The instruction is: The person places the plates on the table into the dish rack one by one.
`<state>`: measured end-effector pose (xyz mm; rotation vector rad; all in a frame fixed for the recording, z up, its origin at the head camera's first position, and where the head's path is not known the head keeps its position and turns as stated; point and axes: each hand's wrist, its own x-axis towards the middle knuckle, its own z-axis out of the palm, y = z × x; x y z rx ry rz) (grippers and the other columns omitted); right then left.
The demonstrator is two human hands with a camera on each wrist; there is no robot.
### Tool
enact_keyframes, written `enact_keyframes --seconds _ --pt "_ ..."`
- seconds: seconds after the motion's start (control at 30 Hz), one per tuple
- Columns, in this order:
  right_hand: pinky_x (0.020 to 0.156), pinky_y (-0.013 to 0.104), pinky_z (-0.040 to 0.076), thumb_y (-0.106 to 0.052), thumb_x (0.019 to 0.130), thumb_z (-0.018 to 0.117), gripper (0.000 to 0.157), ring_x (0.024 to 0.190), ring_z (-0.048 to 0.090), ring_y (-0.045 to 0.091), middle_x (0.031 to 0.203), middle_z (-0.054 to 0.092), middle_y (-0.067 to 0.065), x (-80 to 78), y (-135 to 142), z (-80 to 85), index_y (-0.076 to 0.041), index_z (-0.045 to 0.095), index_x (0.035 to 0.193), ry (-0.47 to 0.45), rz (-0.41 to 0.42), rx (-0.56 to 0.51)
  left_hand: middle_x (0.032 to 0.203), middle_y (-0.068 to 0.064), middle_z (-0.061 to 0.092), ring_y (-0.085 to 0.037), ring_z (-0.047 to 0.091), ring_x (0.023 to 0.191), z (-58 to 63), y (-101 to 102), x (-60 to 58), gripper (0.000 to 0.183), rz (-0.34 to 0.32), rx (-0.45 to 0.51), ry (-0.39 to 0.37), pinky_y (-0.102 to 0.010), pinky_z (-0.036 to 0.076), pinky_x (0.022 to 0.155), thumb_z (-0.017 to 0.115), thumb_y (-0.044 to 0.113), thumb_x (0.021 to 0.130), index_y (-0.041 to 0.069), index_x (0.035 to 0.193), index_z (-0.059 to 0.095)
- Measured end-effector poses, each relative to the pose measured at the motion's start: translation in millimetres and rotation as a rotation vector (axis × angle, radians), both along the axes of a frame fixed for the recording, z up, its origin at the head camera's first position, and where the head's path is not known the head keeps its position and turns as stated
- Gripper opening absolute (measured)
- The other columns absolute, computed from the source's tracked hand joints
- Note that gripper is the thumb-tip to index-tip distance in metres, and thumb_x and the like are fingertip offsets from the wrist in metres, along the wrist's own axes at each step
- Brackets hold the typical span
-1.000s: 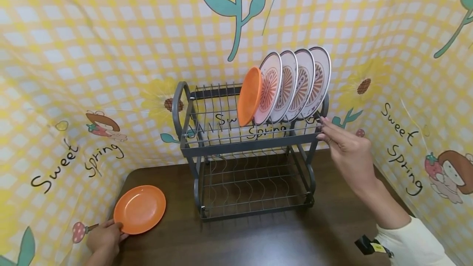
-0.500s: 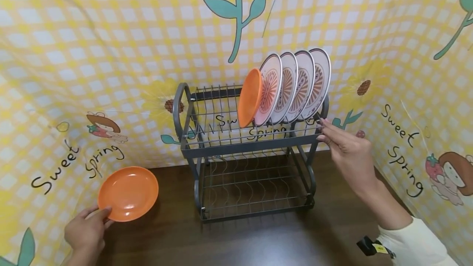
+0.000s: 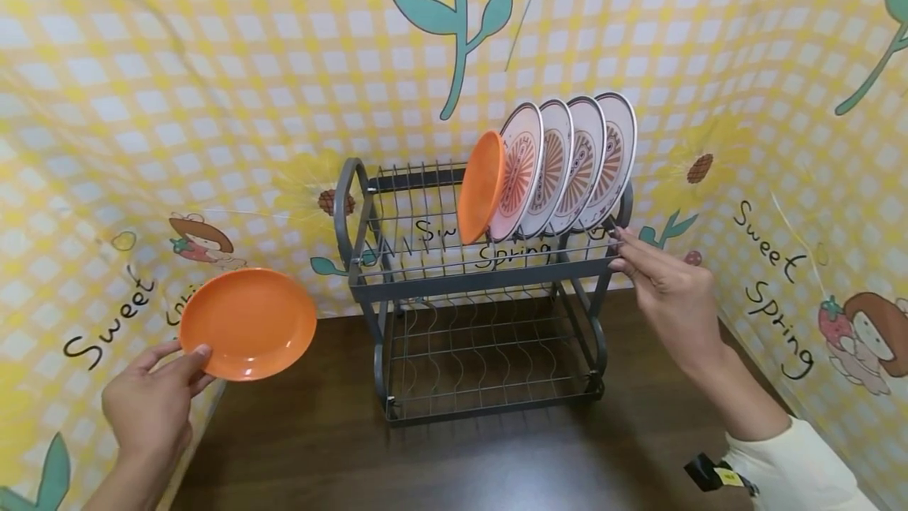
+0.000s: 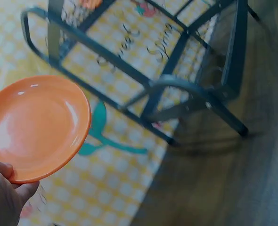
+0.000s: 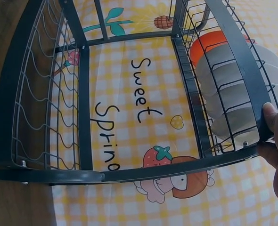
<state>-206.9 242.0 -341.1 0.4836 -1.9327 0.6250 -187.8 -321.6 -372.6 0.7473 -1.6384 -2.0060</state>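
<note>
In the head view my left hand [image 3: 152, 397] pinches the rim of an orange plate [image 3: 248, 322], thumb on top, and holds it up left of the rack. The left wrist view shows the same orange plate [image 4: 40, 127] tilted, its inner face visible. With thumb and fingers, my right hand [image 3: 670, 290] grips the front right corner of the dark grey dish rack [image 3: 454, 284]. Another orange plate [image 3: 481, 188] stands on edge on the upper tier. To its right, several white patterned plates [image 3: 521, 172] stand in a row.
The rack's lower tier [image 3: 489, 353] has wavy wires and bears no plates. Under the rack lies a brown wooden table [image 3: 454, 464]. A yellow checked cloth [image 3: 284, 61] with printed flowers covers the walls behind and at both sides.
My left hand has lifted the orange plate from the table's left side, moving it upward and tilting it. The right hand stays on the rack's corner, and the standing plates have not moved.
</note>
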Motion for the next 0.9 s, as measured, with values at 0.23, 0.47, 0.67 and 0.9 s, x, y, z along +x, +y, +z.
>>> enact_keyframes --seconds 0.23,0.47,0.67,0.9 --pt "0.089 0.006 0.045 -0.005 0.073 0.080 0.028 0.096 0.071 0.027 0.112 0.070 0.008 -0.8 -0.9 -0.5 -0.005 0.076 0.100 -0.009 0.007 -0.012 0.071 -0.002 0.074 -0.016 0.072 0.063 36.3 12.7 8.2 0.028 -0.082 -0.032 0.127 -0.023 0.056 0.048 0.082 0.001 0.072 0.010 0.095 0.068" --pt "0.089 0.006 0.045 -0.005 0.072 0.081 0.028 0.096 0.071 0.028 0.112 0.070 0.007 -2.4 -1.7 -0.9 -0.005 0.076 0.100 0.000 0.017 0.009 0.077 -0.003 0.075 -0.018 0.073 0.067 62.1 18.0 19.4 0.035 -0.200 -0.103 0.213 -0.022 0.057 0.052 0.081 0.001 0.073 0.007 0.105 0.065" --pt "0.090 0.007 0.045 -0.007 0.071 0.082 0.030 0.094 0.071 0.026 0.111 0.070 0.007 -2.8 1.5 -0.1 -0.007 0.076 0.101 0.011 -0.003 0.049 0.082 -0.008 0.075 -0.021 0.073 0.070 79.7 22.7 27.7 0.035 -0.276 -0.080 0.312 -0.023 0.057 0.056 0.078 -0.004 0.074 0.005 0.105 0.065" --pt "0.090 0.005 0.044 -0.007 0.072 0.081 0.030 0.095 0.071 0.025 0.109 0.071 0.010 -0.9 4.1 1.9 -0.008 0.076 0.102 -0.027 0.002 0.027 0.087 -0.012 0.074 -0.023 0.073 0.076 100.6 35.1 28.9 0.036 -0.337 -0.048 0.417 -0.029 0.057 0.064 0.077 -0.010 0.072 0.000 0.104 0.064"
